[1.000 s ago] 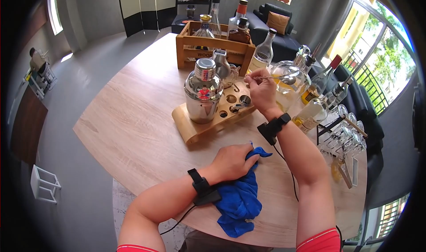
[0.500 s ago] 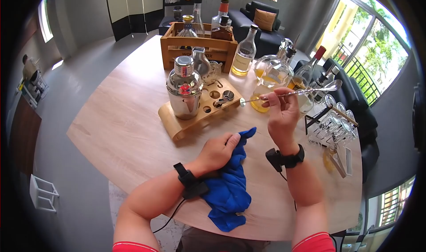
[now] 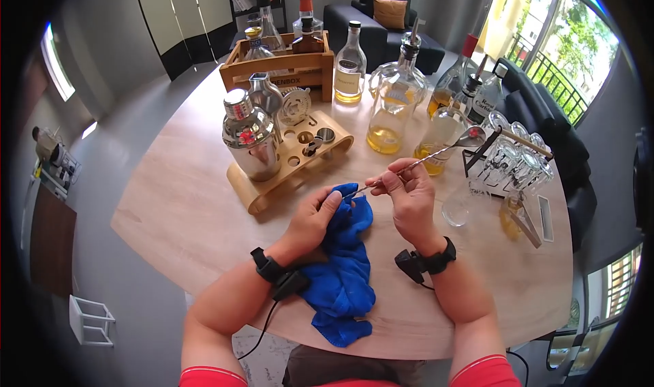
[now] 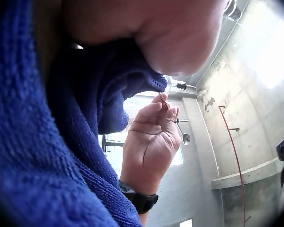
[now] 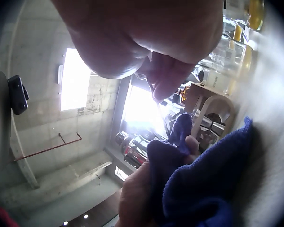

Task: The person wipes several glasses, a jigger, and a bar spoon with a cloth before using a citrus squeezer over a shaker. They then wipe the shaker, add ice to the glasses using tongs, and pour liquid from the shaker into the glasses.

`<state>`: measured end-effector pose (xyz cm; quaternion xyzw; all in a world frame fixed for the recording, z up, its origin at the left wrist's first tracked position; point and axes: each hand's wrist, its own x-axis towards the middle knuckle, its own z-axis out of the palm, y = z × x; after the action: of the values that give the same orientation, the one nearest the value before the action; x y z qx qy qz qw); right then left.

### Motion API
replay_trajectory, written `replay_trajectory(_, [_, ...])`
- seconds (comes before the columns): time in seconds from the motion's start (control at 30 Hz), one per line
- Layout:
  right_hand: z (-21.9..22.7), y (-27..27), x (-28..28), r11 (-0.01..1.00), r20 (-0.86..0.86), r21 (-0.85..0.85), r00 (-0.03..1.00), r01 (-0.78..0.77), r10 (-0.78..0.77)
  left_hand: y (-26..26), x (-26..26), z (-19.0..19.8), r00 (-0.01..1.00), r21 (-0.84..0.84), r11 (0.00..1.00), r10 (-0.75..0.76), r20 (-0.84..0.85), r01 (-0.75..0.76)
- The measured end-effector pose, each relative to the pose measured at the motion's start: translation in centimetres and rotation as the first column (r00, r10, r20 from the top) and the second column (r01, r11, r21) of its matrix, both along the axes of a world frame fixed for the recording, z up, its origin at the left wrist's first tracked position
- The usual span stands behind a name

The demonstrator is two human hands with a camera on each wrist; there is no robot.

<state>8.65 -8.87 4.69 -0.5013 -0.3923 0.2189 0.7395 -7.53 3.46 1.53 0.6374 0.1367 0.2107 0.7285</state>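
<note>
My right hand [image 3: 414, 199] pinches a metal bar spoon [image 3: 441, 153] by its twisted handle, with the bowl pointing up and to the right. The spoon's thin end reaches the upper fold of a blue cloth [image 3: 344, 285]. In my left hand [image 3: 306, 220] the cloth's top is gripped between thumb and fingers, around that thin end, which the fabric partly hides. The rest of the cloth hangs down onto the table near its front edge. From the left wrist, the cloth [image 4: 104, 90] fills much of the view, and the spoon bowl [image 4: 186, 139] shows beyond the right hand.
A steel cocktail shaker [image 3: 251, 148] and a strainer [image 3: 296, 105] are at the wooden stand [image 3: 252, 193], left of the hands. Behind is a wooden bottle crate [image 3: 272, 70]. Several bottles, including a glass one [image 3: 392, 118], and a rack of glasses [image 3: 507, 159] occupy the right.
My right hand lifted the bar spoon from near the stand, then brought it back toward the cloth. My left hand raised the cloth's top and now holds it at the spoon's thin end.
</note>
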Motion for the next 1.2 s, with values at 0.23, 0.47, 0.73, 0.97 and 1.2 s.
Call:
replay_trajectory(0.23, [-1.4,-0.9,0.1,0.999,-0.247,0.001,0.968,-0.051,0.050,0.0,-0.7,0.0,0.999,0.113,0.993,0.025,0.047,-0.030])
replay_trajectory(0.47, [-2.7,-4.4,-2.1,0.967,-0.608,-0.124,0.787,-0.223,0.104,0.0,-1.3,0.1,0.981,0.033,0.984,-0.176,0.083,0.174])
replay_trajectory(0.73, [-3.8,-5.0,-2.8,0.972,-0.608,-0.068,0.781,-0.227,0.140,-0.4,-1.4,0.8,0.979,-0.328,0.924,-0.169,0.118,0.199])
replay_trajectory(0.97, [-5.2,-4.8,-0.9,0.895,-0.636,0.083,0.668,-0.439,0.387,1.8,-2.0,0.7,0.892,-0.263,0.853,-0.428,0.142,0.451])
replay_trajectory(1.2, [-5.0,-4.9,-0.7,0.889,-0.588,0.106,0.693,-0.446,0.418,2.9,-2.1,0.4,0.903,-0.330,0.851,-0.429,0.014,0.409])
